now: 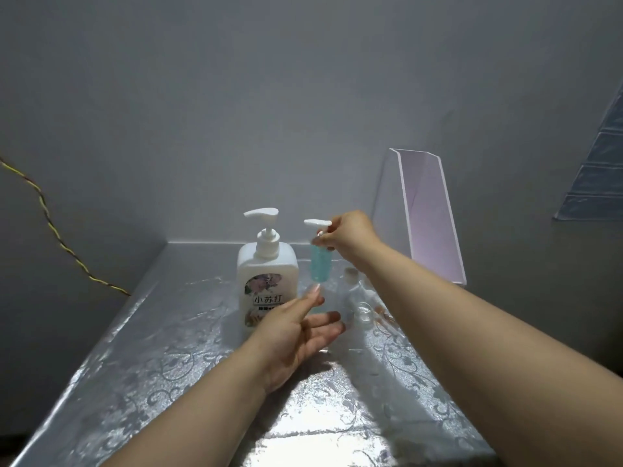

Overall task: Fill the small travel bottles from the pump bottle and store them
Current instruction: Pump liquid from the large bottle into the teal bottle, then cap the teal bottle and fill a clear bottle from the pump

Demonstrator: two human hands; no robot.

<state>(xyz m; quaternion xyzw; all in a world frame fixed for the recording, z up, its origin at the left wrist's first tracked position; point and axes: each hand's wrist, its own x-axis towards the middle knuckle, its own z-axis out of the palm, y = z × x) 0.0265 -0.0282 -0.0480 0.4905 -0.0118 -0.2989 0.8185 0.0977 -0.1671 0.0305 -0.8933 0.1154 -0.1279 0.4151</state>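
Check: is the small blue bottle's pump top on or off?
On. The white pump top sits on the small blue bottle, whose neck the right hand pinches.

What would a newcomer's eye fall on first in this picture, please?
Probably the small teal travel bottle with a white pump top, pinched at its neck by the right hand at centre, the open left hand just below. Next, the large white plastic pump bottle with a floral label to its left on the shiny silver table, then the clear acrylic box at back right.
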